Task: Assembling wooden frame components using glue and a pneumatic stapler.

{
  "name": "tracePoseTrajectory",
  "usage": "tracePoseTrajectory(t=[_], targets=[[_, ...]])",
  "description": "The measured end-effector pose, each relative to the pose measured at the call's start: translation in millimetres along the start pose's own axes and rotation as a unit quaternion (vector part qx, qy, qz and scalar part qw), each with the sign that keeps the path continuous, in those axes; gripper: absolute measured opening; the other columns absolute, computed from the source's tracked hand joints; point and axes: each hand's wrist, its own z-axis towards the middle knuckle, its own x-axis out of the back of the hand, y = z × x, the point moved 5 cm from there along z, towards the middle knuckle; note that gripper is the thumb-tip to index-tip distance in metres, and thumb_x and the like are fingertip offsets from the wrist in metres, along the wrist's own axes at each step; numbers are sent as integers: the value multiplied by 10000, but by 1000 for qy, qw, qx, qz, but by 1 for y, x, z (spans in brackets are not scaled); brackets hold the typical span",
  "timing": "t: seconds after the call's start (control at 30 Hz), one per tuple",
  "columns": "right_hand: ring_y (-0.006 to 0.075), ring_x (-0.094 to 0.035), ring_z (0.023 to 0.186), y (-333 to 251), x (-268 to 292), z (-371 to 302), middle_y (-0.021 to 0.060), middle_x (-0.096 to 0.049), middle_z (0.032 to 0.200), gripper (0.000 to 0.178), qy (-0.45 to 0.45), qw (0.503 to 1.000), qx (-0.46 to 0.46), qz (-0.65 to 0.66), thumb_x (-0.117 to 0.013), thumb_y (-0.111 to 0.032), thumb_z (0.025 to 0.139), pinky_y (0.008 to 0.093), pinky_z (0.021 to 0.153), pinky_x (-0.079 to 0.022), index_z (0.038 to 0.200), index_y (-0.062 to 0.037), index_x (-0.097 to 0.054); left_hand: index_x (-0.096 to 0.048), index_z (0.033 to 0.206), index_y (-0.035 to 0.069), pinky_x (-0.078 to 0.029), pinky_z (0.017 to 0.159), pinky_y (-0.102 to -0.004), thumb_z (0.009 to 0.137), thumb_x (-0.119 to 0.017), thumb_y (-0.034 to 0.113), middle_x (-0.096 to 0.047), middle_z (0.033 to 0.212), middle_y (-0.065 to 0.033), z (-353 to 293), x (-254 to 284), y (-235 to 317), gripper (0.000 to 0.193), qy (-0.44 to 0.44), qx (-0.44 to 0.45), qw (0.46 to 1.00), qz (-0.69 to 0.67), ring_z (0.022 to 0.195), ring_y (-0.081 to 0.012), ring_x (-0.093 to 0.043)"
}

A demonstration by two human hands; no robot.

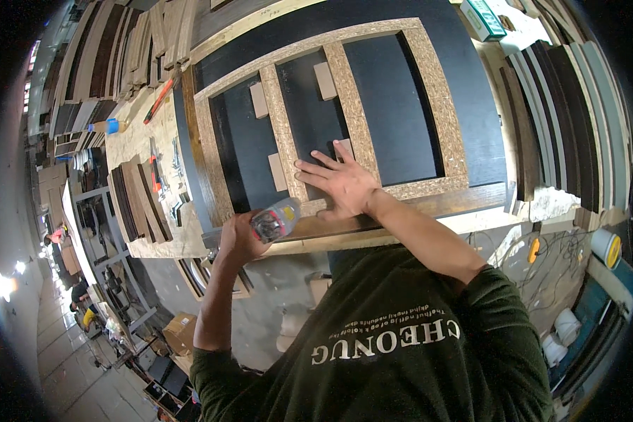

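My left hand (239,239) is wrapped round a clear plastic bottle (287,211) with red and yellow markings, tilted over the near edge of the work. My right hand (346,186) lies spread, palm down, around the near end of a chipboard divider, its fingertips close to a small wood block mostly behind them. Beneath is a chipboard frame (439,98) with two inner dividers, set on a dark panel (464,49). Small wood blocks, such as one at the upper left (259,100) and another (324,81), sit against the dividers. A brown wood strip (464,199) runs along the near side.
Stacked wood strips stand at left (102,49) and right (563,119). A red-handled tool (159,100), another red tool (155,174) and a blue-banded bottle (109,126) lie on the left bench. A green-white box (482,20) sits at upper right; cables lie on the floor.
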Motion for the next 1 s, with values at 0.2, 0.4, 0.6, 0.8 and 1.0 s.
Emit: tracePoseTrajectory(t=[0.2, 0.4, 0.6, 0.8, 1.0], targets=[[275, -279, 1387, 1, 2, 0, 43, -298, 1506, 876, -21, 1000, 4, 4, -647, -539, 683, 558, 1147, -85, 1416, -152, -365, -652, 1044, 10, -513, 764, -399, 585, -781, 228, -670, 871, -199, -2, 1, 6, 525, 45, -48, 994, 89, 832, -354, -646], [279, -274, 1389, 2, -1, -2, 48, -298, 1506, 870, -13, 1000, 2, 5, -647, -537, 685, 559, 1147, -79, 1415, -156, -365, -650, 1045, 9, -510, 759, -408, 597, -776, 220, -662, 868, -214, -2, 2, 20, 511, 19, -28, 999, 31, 829, -366, -638], [279, -263, 1393, 0, 4, -4, 59, -296, 1505, 872, -9, 1000, 8, 8, -686, -508, 672, 555, 1147, -82, 1406, -153, -375, -643, 1051, 19, -497, 779, -435, 637, -754, 197, -654, 874, -214, 3, -16, -3, 464, 12, -10, 997, -70, 856, -388, -619], [287, -210, 1412, 43, 63, -67, 69, -243, 1527, 969, 47, 999, -9, 17, -771, -480, 634, 546, 1141, -135, 1430, -150, -328, -637, 1027, 11, -527, 730, -375, 637, -803, 182, -680, 896, -174, -26, -11, 13, 458, 108, -63, 989, -76, 832, -329, -668], [291, -293, 1378, 75, 50, -100, 46, -298, 1506, 903, 38, 999, -16, 30, -735, -486, 637, 548, 1130, -163, 1392, -135, -385, -659, 958, 6, -526, 709, -356, 646, -798, 185, -683, 837, -160, 1, -24, 85, 386, 68, -110, 991, -41, 832, -308, -676]])
